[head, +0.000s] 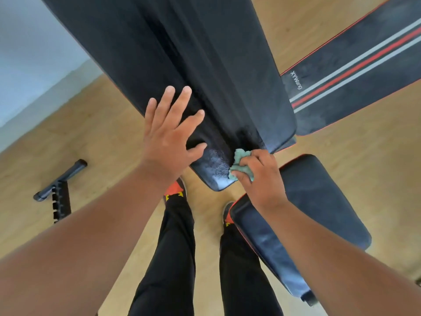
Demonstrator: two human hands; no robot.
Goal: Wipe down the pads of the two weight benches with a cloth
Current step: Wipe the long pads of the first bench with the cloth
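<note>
Head view. We stand at the lower end of the raised back pad (182, 65), a long black pad that runs away from us. Our left hand (169, 137) lies flat on this pad near its left edge, fingers spread apart and gripping nothing; we judge that it steadies the pad. Our right hand (259, 176) has its fingers curled tight around a crumpled green cloth (239, 159) and presses it against the bottom corner of the same pad.

The patch of pad just left of the cloth shines more than the surface higher up. We judge this to be a freshly wiped area, though glare could give the same look.

The seat pad (319, 201) sits just beside our right wrist, below and to the right. We cannot tell whether it has been wiped.

The second bench pad (364, 65), with red and grey stripes, lies well apart at the upper right. Its black surface shows dull, cloudy marks, so we judge it is not yet cleaned.

Status: work is confined to the lower end of the first bench. Remaining, in our judgement: the upper back pad, possibly the seat pad, and the whole second bench.
</note>
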